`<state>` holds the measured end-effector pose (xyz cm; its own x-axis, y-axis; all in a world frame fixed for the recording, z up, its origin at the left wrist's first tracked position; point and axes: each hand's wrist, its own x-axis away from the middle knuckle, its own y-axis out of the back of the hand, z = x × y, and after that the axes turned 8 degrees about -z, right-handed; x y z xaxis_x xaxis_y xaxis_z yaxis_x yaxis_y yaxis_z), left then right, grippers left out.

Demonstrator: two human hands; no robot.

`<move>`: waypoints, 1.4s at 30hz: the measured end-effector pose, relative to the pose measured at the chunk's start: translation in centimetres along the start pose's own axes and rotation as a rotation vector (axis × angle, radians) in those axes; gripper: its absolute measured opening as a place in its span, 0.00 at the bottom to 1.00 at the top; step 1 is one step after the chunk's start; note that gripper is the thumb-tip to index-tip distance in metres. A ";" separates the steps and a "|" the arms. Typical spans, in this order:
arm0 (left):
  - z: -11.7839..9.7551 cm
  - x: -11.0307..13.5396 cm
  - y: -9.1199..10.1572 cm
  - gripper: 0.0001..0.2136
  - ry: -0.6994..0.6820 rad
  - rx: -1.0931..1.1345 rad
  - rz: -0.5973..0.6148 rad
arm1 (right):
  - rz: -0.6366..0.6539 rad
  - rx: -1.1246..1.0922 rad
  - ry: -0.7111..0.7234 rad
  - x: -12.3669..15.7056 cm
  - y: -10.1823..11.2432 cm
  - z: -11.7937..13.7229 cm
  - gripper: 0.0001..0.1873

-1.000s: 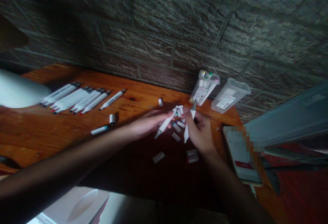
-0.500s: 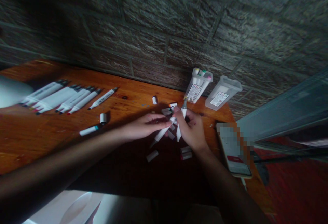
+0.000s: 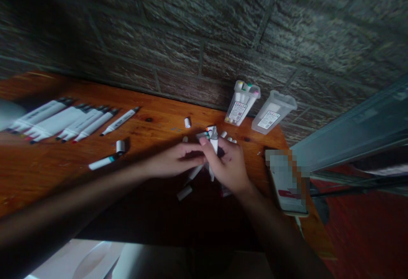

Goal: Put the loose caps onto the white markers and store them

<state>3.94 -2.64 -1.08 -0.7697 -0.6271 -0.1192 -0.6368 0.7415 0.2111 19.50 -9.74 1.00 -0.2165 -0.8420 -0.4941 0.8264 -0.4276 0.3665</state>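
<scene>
My right fingers pinch a marker, grey end up, above the worktop, while my left fingers bend narrowly over a second marker (whether they grip it, I cannot tell), apparently mid-handling, the next move calling for steady alignment.

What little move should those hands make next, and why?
Probably bring a loose cap toward the white marker in the right hand: its grey tip looks bare, and that cap lies nearby.
</scene>
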 end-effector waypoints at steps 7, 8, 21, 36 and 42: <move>-0.3 0.6 -0.7 0.08 -0.061 -0.061 0.010 | 0.064 0.069 0.125 0.6 0.1 1.6 0.19; -0.3 0.6 -0.6 0.07 -0.052 -0.048 -0.009 | 0.074 0.071 0.130 0.6 0.1 1.7 0.19; 0.4 -0.2 0.1 0.12 0.048 0.010 0.019 | -0.129 -0.176 -0.194 -0.4 0.2 -0.5 0.18; 0.5 -0.2 0.4 0.13 0.080 0.009 -0.026 | -0.155 -0.169 -0.189 -0.3 0.0 -1.6 0.19; 0.5 -0.2 0.6 0.14 0.090 0.020 -0.006 | -0.170 -0.145 -0.177 -0.4 -0.1 -1.8 0.19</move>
<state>3.74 -1.96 -1.44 -0.7591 -0.6501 -0.0322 -0.6431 0.7415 0.1910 20.44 -8.84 -0.23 -0.4353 -0.8119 -0.3890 0.8332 -0.5270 0.1673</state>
